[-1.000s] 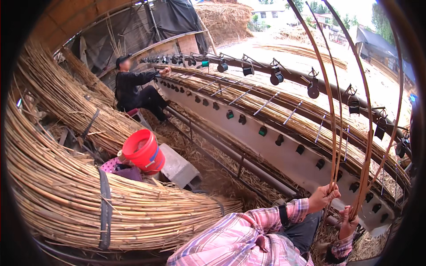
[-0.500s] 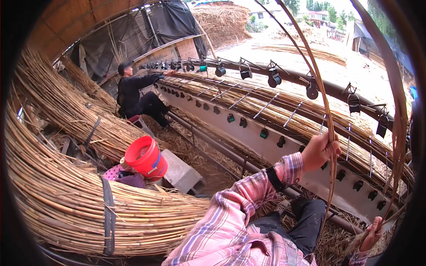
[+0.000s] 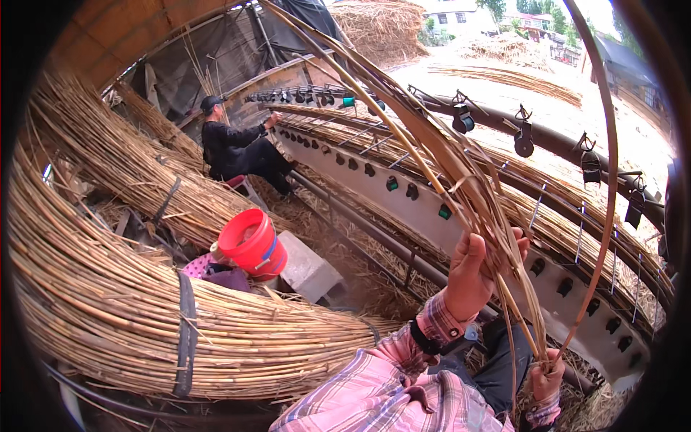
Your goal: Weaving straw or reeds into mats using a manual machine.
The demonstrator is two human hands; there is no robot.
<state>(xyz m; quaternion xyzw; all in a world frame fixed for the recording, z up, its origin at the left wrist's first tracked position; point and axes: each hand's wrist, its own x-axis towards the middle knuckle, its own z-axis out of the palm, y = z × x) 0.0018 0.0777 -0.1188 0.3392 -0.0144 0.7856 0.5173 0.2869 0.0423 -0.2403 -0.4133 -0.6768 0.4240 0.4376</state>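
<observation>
A loose handful of dry brown reed stalks [image 3: 461, 169] with papery leaves rises from my lap, leaning up and to the left. Around its middle my left hand [image 3: 471, 277] is closed, thumb on the near side and fingertips showing beyond the stalks. Lower down and to the right, my right hand [image 3: 547, 376] grips the butt ends. One long thin stalk [image 3: 610, 173] stands apart from the handful, curving from beside my right hand up to the top edge. Behind the stalks runs a long weaving frame with a pale metal side panel [image 3: 345, 173].
Black spools [image 3: 524, 140] hang from the frame's rail; reeds lie along its bed. At left are big strapped reed bundles [image 3: 237, 345], a red bucket [image 3: 248, 241] and a concrete block [image 3: 309, 266]. A co-worker [image 3: 234, 140] in dark clothes sits at the frame's far end.
My left hand has come down and left, now round a thicker, leafy handful instead of a few thin stalks. My right hand has moved left, closer to it. The view has shifted slightly.
</observation>
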